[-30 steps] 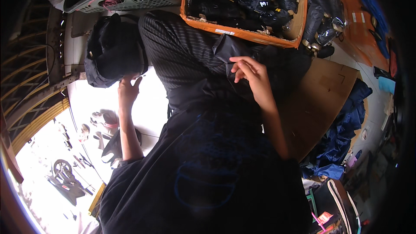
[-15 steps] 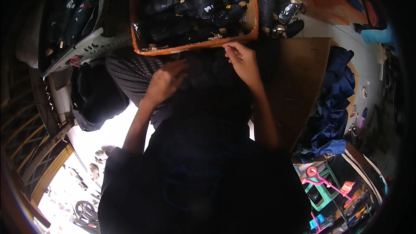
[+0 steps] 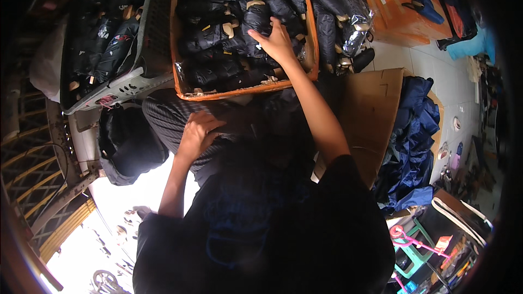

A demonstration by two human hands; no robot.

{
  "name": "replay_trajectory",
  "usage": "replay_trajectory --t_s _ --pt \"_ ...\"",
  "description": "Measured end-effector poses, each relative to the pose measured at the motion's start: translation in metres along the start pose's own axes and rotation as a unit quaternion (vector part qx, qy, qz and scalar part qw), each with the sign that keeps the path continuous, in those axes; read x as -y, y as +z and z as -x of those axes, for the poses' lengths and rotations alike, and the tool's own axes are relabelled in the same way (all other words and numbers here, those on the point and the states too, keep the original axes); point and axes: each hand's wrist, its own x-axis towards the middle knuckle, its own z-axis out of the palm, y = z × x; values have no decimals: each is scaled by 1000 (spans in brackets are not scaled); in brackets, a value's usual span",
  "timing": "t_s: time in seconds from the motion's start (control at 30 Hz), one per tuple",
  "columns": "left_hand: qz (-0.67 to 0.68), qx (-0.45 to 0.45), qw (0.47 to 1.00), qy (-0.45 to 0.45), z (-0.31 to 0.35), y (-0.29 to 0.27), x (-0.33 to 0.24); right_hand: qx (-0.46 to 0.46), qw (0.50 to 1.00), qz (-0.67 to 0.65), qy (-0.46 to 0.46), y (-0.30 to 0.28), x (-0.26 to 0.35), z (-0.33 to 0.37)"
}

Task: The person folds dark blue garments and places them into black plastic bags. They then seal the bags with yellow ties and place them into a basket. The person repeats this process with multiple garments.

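Note:
My left hand [image 3: 197, 134] rests with curled fingers on a dark striped garment [image 3: 169, 122] in front of me. My right hand [image 3: 275, 41] reaches forward with fingers spread over an orange crate [image 3: 218, 95] packed with several dark folded bundles [image 3: 229, 27], touching the top of them and holding nothing. My dark shirt fills the lower middle of the view.
A grey plastic basket [image 3: 122, 84] with more dark bundles stands left of the crate. A black bag [image 3: 128, 144] lies below it. A brown cardboard sheet [image 3: 370, 111] and a heap of blue cloth [image 3: 411, 141] lie at right. A metal railing [image 3: 32, 169] runs along the left.
My right hand has left the striped garment and reached forward into the orange crate. My left hand moved onto the garment and stays there. The view has tilted toward the crate.

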Motion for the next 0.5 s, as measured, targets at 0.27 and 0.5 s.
replay_trajectory --t_s 0.27,0.5 --pt "220 -200 934 -198 13 -41 -14 62 995 -56 59 16 -4 -24" --pt "261 -235 915 -200 -19 -48 11 59 974 -213 -45 -7 -13 11"
